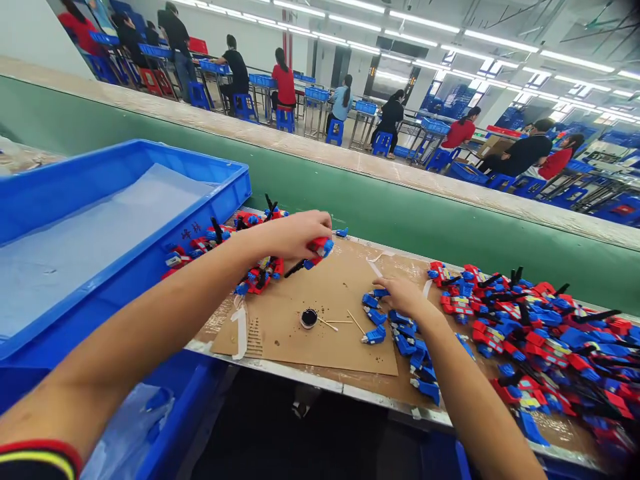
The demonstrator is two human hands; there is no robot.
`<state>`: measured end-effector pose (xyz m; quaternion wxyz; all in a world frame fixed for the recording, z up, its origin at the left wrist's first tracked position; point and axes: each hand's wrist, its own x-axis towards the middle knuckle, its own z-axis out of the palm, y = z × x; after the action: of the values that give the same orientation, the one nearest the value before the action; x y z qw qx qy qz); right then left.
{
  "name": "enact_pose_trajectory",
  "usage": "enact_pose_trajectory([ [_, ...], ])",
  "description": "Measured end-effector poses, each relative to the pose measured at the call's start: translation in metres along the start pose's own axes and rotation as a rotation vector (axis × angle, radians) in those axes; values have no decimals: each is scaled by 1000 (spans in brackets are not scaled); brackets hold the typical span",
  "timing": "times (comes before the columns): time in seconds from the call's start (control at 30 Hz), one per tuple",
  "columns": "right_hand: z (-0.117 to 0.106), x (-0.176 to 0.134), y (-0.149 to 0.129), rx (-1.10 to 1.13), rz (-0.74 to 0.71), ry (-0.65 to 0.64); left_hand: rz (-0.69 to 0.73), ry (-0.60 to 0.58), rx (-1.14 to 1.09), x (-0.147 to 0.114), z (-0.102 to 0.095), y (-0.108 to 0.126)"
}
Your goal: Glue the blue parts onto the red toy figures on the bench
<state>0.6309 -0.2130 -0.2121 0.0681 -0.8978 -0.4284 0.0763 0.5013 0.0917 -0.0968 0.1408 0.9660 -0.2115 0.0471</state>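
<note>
My left hand [305, 235] is closed round a red and blue toy robot figure [321, 248], held above the far part of the cardboard sheet [305, 293]. Most of that figure is covered by my fingers. On the right, my right hand [401, 297] has its thumb and fingertips round a small blue toy part [382, 293], at the top of a curved row of similar blue parts [374, 315]. A small round pot of dark paint [309, 318] stands on the cardboard between my hands. Beside it lie several thin sticks, one a cotton swab [329, 325].
Many red and blue toy robots [550, 347] are heaped on the right, with more [257, 275] behind my left forearm. A large blue bin [235, 180] stands at left. A green-sided barrier [350, 190] runs behind the table. Several people sit at workstations beyond.
</note>
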Motion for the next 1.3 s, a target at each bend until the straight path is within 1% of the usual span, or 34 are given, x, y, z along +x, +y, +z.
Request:
enact_pose_trajectory([
  [0.03, -1, 11, 3, 11, 4, -14, -3, 171, -127, -24, -11, 11],
  [0.07, -3, 16, 6, 14, 8, -21, -11, 330, -272, -51, -19, 22],
  [0.1, -6, 16, 8, 13, 14, -19, -27, 494, -445, -78, -21, 34],
  [0.13, -8, 11, 7, 32, 15, 11, -51, 675, -658, -104, -17, 45],
  [0.17, -10, 2, 3, 83, 5, 73, -78, 818, -909, -127, -8, 55],
  [0.2, -11, -10, -3, 169, -14, 155, -133, 904, -1148, -146, 5, 65],
  [0.23, -11, -23, -13, 277, -40, 252, -209, 966, -1342, -161, 22, 73],
  [0.27, -9, -35, -26, 408, -74, 345, -316, 999, -1495, -172, 41, 80],
  [0.3, -7, -46, -40, 528, -108, 414, -437, 1011, -1611, -178, 60, 84],
  [0.33, -4, -54, -57, 627, -143, 454, -557, 1020, -1699, -182, 79, 86],
  [0.4, 2, -60, -90, 688, -213, 424, -754, 1020, -1855, -183, 111, 85],
  [0.47, 4, -53, -117, 608, -295, 342, -823, 1020, -1991, -180, 135, 79],
  [0.57, 1, -30, -142, 394, -414, 208, -793, 1003, -2086, -175, 156, 70],
  [0.7, -3, -7, -154, 260, -517, -2, -717, 996, -2115, -172, 167, 66],
  [0.73, -2, -4, -155, 247, -536, -35, -708, 994, -2127, -172, 168, 66],
  [0.8, 2, -1, -154, 260, -553, -53, -707, 972, -2144, -172, 171, 66],
  [0.87, 8, -1, -150, 326, -516, -2, -729, 933, -2150, -173, 174, 65],
  [0.97, 19, -1, -141, 425, -423, 130, -758, 884, -2177, -173, 174, 64],
  [1.03, 27, 0, -135, 464, -389, 158, -743, 856, -2198, -172, 172, 64],
  [1.1, 34, -1, -132, 559, -345, 180, -721, 826, -2212, -170, 170, 65],
  [1.13, 37, -3, -131, 640, -310, 213, -708, 812, -2217, -169, 169, 65],
  [1.2, 41, -11, -135, 848, -218, 321, -691, 804, -2225, -166, 171, 66],
  [1.23, 44, -16, -139, 968, -173, 387, -685, 805, -2233, -164, 172, 67],
  [1.3, 47, -29, -154, 1208, -107, 497, -669, 771, -2251, -158, 175, 70],
])
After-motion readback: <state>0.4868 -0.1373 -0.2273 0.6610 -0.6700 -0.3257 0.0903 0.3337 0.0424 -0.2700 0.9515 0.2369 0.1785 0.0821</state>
